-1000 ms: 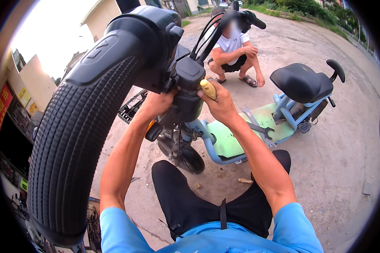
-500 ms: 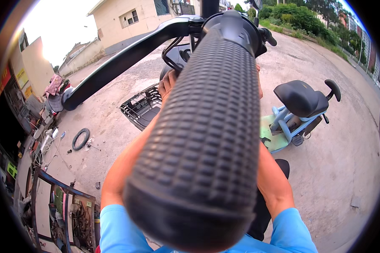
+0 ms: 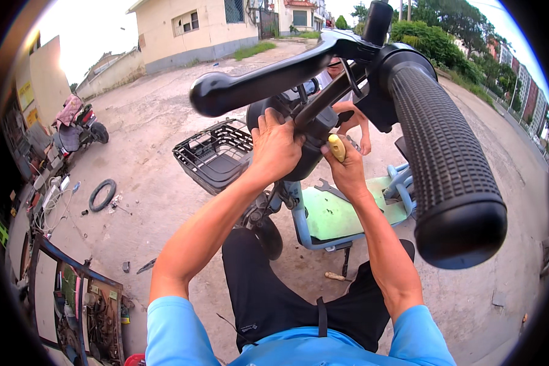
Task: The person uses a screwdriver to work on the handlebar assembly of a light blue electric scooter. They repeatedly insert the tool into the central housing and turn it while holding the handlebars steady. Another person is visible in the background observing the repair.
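The handlebar of a light-blue electric scooter fills the upper middle, with its ribbed black grip [image 3: 448, 140] close on the right and its black brake lever [image 3: 259, 79] reaching left. Under the lever, my left hand [image 3: 276, 146] grips the black housing [image 3: 308, 137] at the handlebar's centre, its fingertips over the far side. My right hand [image 3: 348, 174] is closed around the pale yellow handle [image 3: 337, 147] of a tool, probably a screwdriver, beside the same housing. The tool's working end is hidden.
A black front basket [image 3: 210, 155] sits left of the housing. An open-ended wrench [image 3: 332, 190] lies on the green footboard [image 3: 329, 213]. Another person's arm [image 3: 363, 125] shows behind the handlebar. A yellow-handled tool [image 3: 335, 276], a tyre [image 3: 102, 192] and a parts cabinet [image 3: 82, 293] are on the ground.
The grip, which covered the middle of the picture, now appears at the right, and the lever sits further right. Both hands, the yellow handle, the footboard and the other person have come into sight.
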`<action>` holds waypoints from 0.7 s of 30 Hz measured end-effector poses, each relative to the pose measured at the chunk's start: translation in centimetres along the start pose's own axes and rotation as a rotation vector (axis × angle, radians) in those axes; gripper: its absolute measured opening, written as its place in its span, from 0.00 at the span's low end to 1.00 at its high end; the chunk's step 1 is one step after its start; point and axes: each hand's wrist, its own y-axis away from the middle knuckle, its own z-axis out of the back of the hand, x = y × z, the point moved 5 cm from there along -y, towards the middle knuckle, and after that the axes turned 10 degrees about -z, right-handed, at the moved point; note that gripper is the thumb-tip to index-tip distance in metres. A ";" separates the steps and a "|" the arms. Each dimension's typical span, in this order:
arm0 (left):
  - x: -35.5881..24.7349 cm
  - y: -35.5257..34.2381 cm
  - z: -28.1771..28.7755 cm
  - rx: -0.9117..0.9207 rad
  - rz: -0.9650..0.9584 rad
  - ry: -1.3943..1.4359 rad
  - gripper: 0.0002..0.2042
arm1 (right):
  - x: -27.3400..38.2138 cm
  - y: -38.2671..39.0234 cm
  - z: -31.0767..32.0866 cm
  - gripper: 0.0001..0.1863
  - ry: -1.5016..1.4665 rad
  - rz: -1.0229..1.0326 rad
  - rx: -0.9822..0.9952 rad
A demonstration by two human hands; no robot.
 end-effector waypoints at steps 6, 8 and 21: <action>0.0 -0.6 0.1 0.039 -0.091 -0.034 0.20 | -0.5 -0.9 0.3 0.06 -0.131 -0.029 -0.061; 0.0 -0.3 0.7 0.050 -0.156 -0.022 0.19 | -0.7 -0.3 0.2 0.07 -0.150 -0.154 0.020; 16.6 2.6 -1.6 -0.434 0.239 0.992 0.21 | -6.4 4.9 3.3 0.04 -0.104 -0.354 -0.080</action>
